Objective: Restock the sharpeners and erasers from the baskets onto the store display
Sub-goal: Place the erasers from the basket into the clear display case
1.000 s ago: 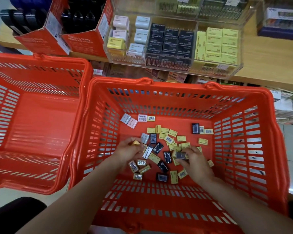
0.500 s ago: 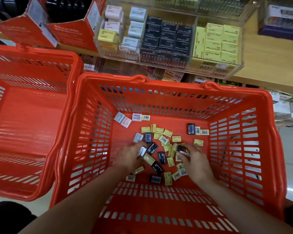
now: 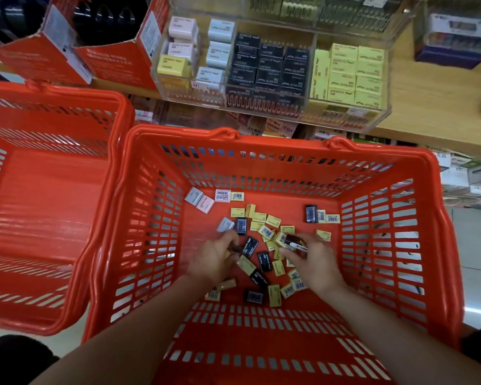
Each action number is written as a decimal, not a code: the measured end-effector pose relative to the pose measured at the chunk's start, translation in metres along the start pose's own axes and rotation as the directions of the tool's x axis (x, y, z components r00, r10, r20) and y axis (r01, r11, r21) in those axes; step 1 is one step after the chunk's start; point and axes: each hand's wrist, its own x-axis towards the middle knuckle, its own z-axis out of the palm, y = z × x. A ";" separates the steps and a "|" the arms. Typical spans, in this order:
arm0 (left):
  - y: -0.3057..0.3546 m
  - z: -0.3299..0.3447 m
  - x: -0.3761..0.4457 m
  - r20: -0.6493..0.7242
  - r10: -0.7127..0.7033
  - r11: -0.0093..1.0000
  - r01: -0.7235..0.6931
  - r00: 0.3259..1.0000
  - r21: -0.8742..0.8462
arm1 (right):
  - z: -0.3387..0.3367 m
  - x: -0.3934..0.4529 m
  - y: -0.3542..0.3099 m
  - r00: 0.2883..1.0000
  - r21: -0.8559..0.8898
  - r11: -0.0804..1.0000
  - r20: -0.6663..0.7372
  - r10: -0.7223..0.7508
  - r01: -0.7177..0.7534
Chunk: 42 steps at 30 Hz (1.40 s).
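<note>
Left hand [image 3: 215, 258] shifted, perhaps gripping erasers [image 3: 264, 247].

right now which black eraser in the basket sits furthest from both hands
The black eraser near the basket's far right side, barcode up, beside two small yellow ones; the other black ones cluster around the hands.

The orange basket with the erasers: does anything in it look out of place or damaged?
Nothing looks damaged. The small packs lie loose and jumbled on the floor of the right basket, unlike the neat stacks in the clear display.
</note>
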 end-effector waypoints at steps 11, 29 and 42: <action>0.094 -0.121 -0.058 0.263 -0.092 0.305 0.279 0.960 -0.911 | -0.081 -0.052 -0.084 0.998 0.634 0.773 0.061 -0.014 -0.028; 0.201 -0.235 -0.140 0.012 0.189 0.389 -0.064 0.982 -0.919 | -0.228 -0.130 -0.192 0.885 0.260 0.856 -0.267 -0.380 0.446; 0.210 -0.248 -0.102 -0.018 0.125 0.234 -0.048 0.992 -0.971 | -0.238 -0.091 -0.187 0.916 0.450 0.800 -0.238 -0.322 0.397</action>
